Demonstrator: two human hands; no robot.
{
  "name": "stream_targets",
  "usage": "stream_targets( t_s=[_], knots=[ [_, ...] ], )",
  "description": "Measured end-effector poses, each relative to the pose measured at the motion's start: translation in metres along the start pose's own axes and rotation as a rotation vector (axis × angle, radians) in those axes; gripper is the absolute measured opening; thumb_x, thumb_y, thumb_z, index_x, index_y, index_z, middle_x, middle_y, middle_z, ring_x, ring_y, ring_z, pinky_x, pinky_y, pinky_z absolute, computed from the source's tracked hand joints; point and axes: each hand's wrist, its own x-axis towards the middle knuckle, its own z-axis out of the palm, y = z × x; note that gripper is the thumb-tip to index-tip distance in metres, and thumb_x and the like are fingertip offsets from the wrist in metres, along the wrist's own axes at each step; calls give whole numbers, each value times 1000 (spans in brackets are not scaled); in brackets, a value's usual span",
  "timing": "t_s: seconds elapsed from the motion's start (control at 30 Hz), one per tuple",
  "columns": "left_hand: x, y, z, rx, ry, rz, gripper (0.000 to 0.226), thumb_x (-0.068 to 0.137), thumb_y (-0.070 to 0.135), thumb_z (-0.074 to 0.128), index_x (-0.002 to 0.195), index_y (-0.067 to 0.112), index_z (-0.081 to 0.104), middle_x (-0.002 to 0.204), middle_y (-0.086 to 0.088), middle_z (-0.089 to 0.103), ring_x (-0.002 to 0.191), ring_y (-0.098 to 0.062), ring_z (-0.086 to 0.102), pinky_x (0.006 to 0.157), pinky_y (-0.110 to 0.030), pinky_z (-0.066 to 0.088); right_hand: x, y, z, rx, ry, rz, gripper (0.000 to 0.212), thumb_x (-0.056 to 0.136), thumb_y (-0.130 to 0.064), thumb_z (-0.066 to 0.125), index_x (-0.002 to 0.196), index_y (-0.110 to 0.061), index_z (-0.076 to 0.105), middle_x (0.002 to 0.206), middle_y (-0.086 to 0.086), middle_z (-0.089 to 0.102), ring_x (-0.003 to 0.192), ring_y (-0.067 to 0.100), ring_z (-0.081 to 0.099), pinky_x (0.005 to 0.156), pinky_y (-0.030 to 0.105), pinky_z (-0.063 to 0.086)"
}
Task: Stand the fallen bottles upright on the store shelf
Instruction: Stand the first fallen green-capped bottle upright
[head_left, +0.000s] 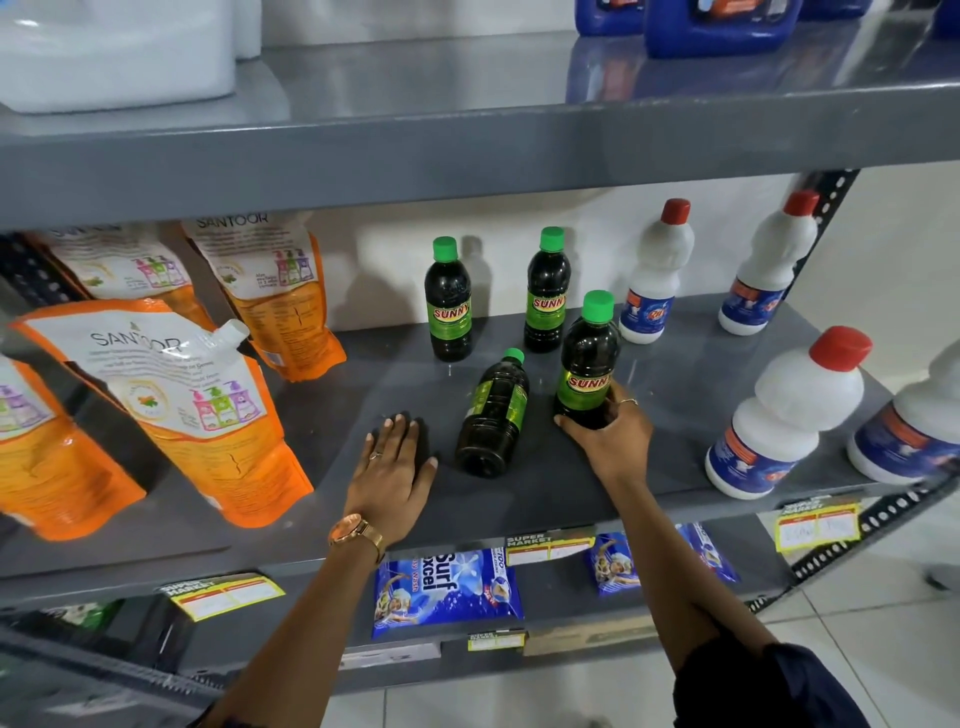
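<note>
Fallen bottle (493, 413) lies cap-away just right of the flat, empty left hand (397, 460); right hand (608, 431) grips an upright bottle (589, 364)

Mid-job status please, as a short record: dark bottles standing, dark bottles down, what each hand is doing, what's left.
standing: two dark bottles at the back, one in front
fallen: one dark bottle, cap toward the back
right hand: grip around the front bottle's base
left hand: flat on the shelf, beside the fallen bottle
remaining: one bottle to stand
</note>
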Motion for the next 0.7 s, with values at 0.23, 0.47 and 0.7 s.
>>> stream_targets(
  t_s=[0.23, 0.47, 0.7],
  knots=[
    [0, -2, 0, -17, 3, 11, 59, 98, 38, 32, 147, 9, 16, 158, -12, 13, 146, -21, 2, 120, -38, -1, -49, 7, -25, -91, 52, 24, 72, 57, -41, 88, 121, -22, 60, 110, -1, 71, 100, 13, 65, 89, 37, 54],
    [2, -3, 3, -6, -15, -2, 60, 98, 38, 32, 147, 9, 15, 158, -12, 11, 146, -21, 1, 120, -38, -2, -96, 15, -47, -95, 135, -12, 81, 59, -51, 84, 128, -19, 56, 111, 0, 70, 101, 13, 66, 84, 39, 56],
    [1, 1, 0, -2, -28, -6, 59, 98, 38, 31, 148, 9, 14, 158, -12, 10, 146, -20, 1, 120, -39, -1, -100, 15, -49, -145, 153, -14, 84, 61, -52, 83, 131, -16, 54, 115, 4, 68, 104, 18, 65, 85, 41, 55]
  ],
)
